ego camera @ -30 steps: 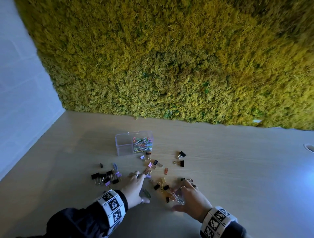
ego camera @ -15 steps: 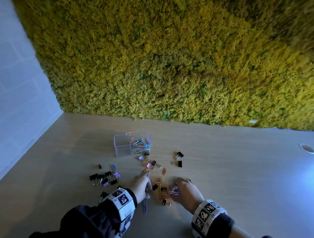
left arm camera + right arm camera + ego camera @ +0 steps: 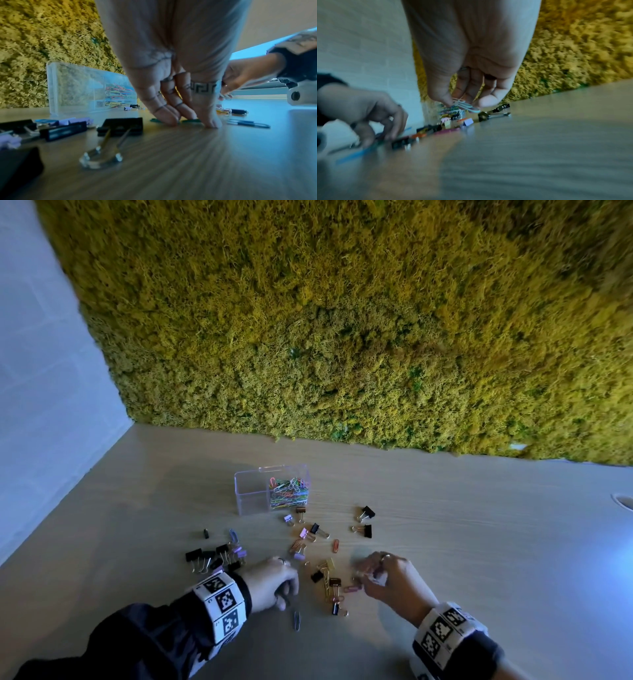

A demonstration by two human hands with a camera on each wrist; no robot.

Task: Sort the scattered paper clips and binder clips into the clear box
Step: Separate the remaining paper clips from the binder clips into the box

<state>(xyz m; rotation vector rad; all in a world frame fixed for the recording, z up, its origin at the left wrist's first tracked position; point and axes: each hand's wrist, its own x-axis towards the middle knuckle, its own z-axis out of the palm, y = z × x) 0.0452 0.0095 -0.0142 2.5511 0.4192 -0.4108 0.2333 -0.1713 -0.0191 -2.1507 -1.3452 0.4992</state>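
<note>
The clear box (image 3: 253, 491) (image 3: 77, 89) stands on the wooden table, and its right compartment holds coloured paper clips (image 3: 289, 491). Binder clips and paper clips lie scattered in front of it. My left hand (image 3: 274, 580) (image 3: 190, 121) is down on the table, with its fingertips (image 3: 171, 120) and thumb pinching a flat green paper clip (image 3: 190, 120). My right hand (image 3: 383, 577) (image 3: 465, 104) hovers just above the table and pinches pale paper clips (image 3: 467, 106) between thumb and fingers.
A group of black and lilac binder clips (image 3: 212, 556) lies left of my left hand. A gold and black pile (image 3: 329, 580) lies between the hands. A blue paper clip (image 3: 297, 620) is nearest me. Two black binder clips (image 3: 366, 522) lie further right. A moss wall (image 3: 342, 337) backs the table.
My left hand drew back toward me and gathered its fingers on a clip. My right hand picked a pale clip off the table and lifted it slightly.
</note>
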